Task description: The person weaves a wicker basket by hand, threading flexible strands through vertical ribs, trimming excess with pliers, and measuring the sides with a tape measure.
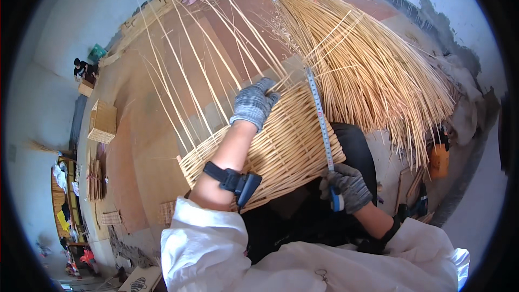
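"Head view: what are you holding?"
"Your right hand point(348, 188) grasps a tape measure point(336, 200). Your left hand point(253, 104) rests on the woven panel point(286, 143) beneath it; I cannot tell if it grips."

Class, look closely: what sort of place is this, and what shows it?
Probably a basket-weaving workshop: in view are a part-woven panel, a large heap of long canes beyond it, and a woven box off to the left.
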### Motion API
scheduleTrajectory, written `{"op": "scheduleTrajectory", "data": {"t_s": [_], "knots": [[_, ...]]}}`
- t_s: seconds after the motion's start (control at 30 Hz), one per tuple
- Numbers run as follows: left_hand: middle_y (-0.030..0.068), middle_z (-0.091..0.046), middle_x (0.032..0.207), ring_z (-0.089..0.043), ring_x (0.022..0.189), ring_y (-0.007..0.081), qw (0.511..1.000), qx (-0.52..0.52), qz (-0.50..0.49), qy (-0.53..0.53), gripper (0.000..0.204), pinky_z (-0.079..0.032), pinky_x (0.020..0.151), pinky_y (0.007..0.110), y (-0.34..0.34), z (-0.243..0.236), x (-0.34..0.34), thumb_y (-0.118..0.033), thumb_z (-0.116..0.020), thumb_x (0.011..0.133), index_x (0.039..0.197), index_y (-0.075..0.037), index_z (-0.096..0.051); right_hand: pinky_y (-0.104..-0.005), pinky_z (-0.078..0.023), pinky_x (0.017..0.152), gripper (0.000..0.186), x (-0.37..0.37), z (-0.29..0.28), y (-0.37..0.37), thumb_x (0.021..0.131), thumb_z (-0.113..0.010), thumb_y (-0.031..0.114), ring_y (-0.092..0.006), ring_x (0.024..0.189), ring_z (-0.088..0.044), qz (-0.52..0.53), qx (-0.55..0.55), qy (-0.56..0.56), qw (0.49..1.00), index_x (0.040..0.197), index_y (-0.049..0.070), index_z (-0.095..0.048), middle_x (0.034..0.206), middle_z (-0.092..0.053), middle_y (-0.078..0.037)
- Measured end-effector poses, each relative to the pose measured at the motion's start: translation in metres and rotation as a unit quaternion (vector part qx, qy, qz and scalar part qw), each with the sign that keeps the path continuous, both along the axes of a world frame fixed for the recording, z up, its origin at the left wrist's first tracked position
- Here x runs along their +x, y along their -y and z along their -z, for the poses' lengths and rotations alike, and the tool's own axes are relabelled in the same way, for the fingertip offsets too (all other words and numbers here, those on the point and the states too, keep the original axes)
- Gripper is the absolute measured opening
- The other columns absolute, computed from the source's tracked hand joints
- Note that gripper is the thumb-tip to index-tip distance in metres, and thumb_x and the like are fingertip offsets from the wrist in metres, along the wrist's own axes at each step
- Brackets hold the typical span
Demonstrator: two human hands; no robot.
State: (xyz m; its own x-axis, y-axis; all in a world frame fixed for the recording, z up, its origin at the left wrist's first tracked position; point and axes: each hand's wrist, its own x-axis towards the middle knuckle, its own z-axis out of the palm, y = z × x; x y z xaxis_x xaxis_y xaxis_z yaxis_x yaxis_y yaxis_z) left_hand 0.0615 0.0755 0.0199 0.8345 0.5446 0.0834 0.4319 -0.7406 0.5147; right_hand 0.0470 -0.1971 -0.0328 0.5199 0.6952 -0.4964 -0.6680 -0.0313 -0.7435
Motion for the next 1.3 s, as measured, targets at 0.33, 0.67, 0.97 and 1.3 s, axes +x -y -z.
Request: {"op": "scheduleTrajectory", "data": {"t_s": [0.33, 0.67, 0.97, 1.3], "knots": [[0.0168, -0.059, 0.101, -0.057, 0.088, 0.0308, 0.963, -0.226, 0.022, 0.146, 0.046, -0.043, 0.080, 0.034, -0.030, 0.024, -0.023, -0.036, -0.058, 0.079, 0.110, -0.002, -0.052, -0.0279, -0.048, 0.046, 0.020, 0.004, -0.004, -0.008, 0.082, -0.054, 0.016, -0.0194, 0.051, -0.059, -0.144, -0.058, -0.082, 0.984, 0.091, -0.001, -0.055, 0.069, -0.061, -0.012], [0.0109, -0.061, 0.088, -0.056, 0.080, 0.0175, 0.985, -0.149, 0.063, 0.064, 0.026, -0.045, 0.073, 0.027, -0.020, 0.028, -0.014, -0.009, -0.064, 0.074, 0.098, -0.004, -0.056, -0.0262, -0.049, 0.054, 0.020, -0.019, 0.020, -0.010, 0.083, -0.051, 0.009, -0.0179, 0.060, -0.060, -0.092, -0.050, -0.072, 0.992, 0.100, -0.003, -0.053, 0.082, -0.062, -0.012], [0.0046, -0.058, 0.079, -0.051, 0.072, 0.0126, 0.984, -0.165, 0.059, 0.012, 0.020, -0.044, 0.070, 0.024, -0.022, 0.019, -0.013, -0.003, -0.065, 0.071, 0.089, -0.004, -0.058, -0.0250, -0.047, 0.049, 0.022, -0.029, 0.019, -0.006, 0.082, -0.051, 0.005, -0.0148, 0.054, -0.056, -0.073, -0.021, -0.056, 0.995, 0.102, -0.003, -0.053, 0.081, -0.063, -0.012], [0.0135, -0.061, 0.097, -0.057, 0.083, 0.0196, 0.985, -0.105, 0.086, -0.102, 0.028, -0.044, 0.077, 0.026, -0.003, -0.030, -0.006, -0.017, -0.063, 0.077, 0.099, 0.001, -0.059, -0.0252, -0.047, 0.056, 0.020, -0.033, 0.027, 0.015, 0.082, -0.051, 0.011, -0.0156, 0.062, -0.058, -0.097, -0.029, -0.030, 0.994, 0.097, -0.002, -0.053, 0.078, -0.061, -0.011]]}}
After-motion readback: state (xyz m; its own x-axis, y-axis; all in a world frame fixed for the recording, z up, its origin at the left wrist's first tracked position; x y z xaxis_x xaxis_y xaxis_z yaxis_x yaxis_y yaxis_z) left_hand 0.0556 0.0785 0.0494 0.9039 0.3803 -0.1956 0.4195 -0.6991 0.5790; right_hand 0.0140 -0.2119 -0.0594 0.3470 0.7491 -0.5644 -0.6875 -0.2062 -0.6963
